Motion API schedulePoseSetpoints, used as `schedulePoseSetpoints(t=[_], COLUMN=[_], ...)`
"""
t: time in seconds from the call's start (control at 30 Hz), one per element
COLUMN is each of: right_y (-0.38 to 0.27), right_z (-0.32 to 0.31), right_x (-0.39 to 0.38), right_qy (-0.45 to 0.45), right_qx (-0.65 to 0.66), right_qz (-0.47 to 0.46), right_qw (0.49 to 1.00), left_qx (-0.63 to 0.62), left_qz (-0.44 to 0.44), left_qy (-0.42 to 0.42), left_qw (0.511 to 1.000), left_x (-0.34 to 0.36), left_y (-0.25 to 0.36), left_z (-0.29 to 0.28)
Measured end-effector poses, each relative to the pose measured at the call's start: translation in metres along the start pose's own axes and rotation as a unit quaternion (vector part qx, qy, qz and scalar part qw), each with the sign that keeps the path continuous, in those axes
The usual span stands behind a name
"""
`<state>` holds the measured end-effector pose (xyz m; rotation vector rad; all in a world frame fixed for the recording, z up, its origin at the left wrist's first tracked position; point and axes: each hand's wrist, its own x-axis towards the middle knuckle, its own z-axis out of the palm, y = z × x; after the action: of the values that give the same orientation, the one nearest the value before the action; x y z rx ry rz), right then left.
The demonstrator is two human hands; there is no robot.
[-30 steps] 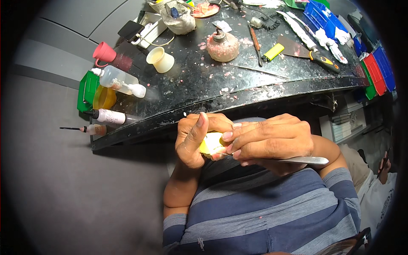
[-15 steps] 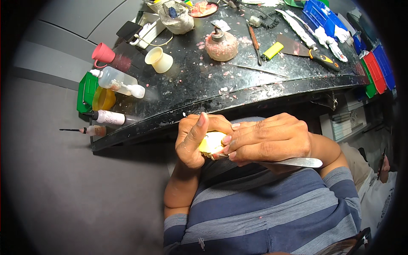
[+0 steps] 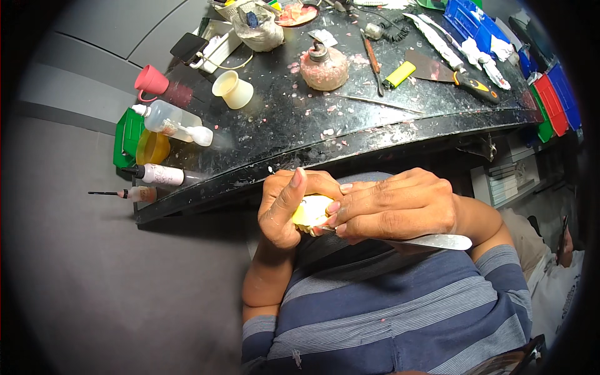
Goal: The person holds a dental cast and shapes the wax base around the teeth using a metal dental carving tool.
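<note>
In front of my body, my left hand (image 3: 279, 209) is closed round a small yellow dental cast (image 3: 305, 214), its thumb raised along the side. A row of teeth with a little pink shows along the cast's lower edge. My right hand (image 3: 400, 205) grips a slim metal wax knife (image 3: 445, 241), whose broad, rounded end sticks out beneath the palm toward the right. Its thin working end reaches the cast's lower edge, partly hidden by my fingers. The fingertips of that hand also touch the cast.
Beyond my hands runs the edge of a black, wax-spattered bench (image 3: 269, 134). On it are a spirit burner (image 3: 325, 69), a cream cup (image 3: 234, 90), a green lighter (image 3: 400, 74), a scraper (image 3: 431, 67) and squeeze bottles (image 3: 167, 119). Another person (image 3: 562, 275) is at the right.
The wax knife's broad end has dipped and shifted slightly left. The cast has tilted a little within the left hand; both grips stay the same.
</note>
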<state>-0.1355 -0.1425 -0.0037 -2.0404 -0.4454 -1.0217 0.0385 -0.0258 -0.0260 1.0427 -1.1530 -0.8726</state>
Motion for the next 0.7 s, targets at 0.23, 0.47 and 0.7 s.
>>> schedulePoseSetpoints(t=[0.23, 0.47, 0.7], right_y=[0.0014, 0.0002, -0.0036], right_z=[0.0005, 0.0002, 0.0008], right_x=[-0.0008, -0.0026, -0.0033], right_qy=[0.008, 0.006, 0.013], right_qx=[-0.014, -0.021, -0.022], right_qz=[-0.003, 0.002, 0.009], right_qw=[1.000, 1.000, 1.000], left_qx=[0.011, 0.005, 0.008], left_qz=[0.025, 0.027, 0.022], left_qy=[-0.005, -0.015, -0.010], left_qw=[1.000, 1.000, 1.000], left_x=[0.0009, 0.0021, 0.0002], left_y=[-0.0008, 0.0004, 0.0044], left_z=[-0.0011, -0.0011, 0.0023])
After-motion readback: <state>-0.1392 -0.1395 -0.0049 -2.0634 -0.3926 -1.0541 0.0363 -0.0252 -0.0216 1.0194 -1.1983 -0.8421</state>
